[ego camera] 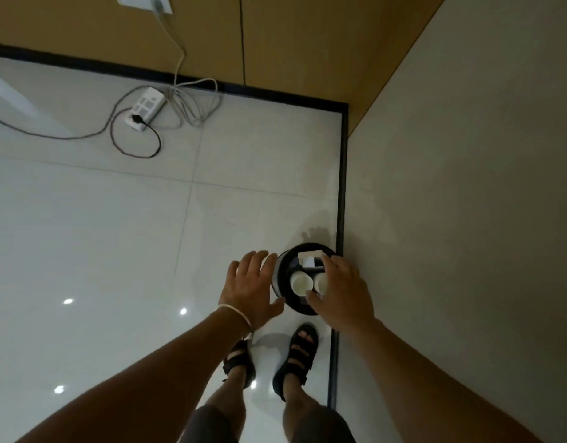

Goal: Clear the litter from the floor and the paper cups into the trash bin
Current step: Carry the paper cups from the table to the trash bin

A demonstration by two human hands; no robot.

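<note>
The left hand [252,289] is hovering flat with its fingers spread, holding nothing, just beside the left wall of the trash bin [295,307]. The right hand [343,289] is reaching over the bin's right half, thumb and forefinger lying either side of a paper cup [320,280]; whether it is gripping that cup or letting it go cannot be told. A second cup [301,282] is sitting just left of the right hand's thumb, inside the bin, with a white boxy scrap [309,258] lying beyond the fingertips.

The cups are looking thin-walled, light and easily crushed (empty, as far as the open mouth is showing), so a gentle pinch at the rolled rim is probably suiting them best. The bin is appearing round, rigid and smooth, standing on glossy pale floor tile [116,251].
</note>
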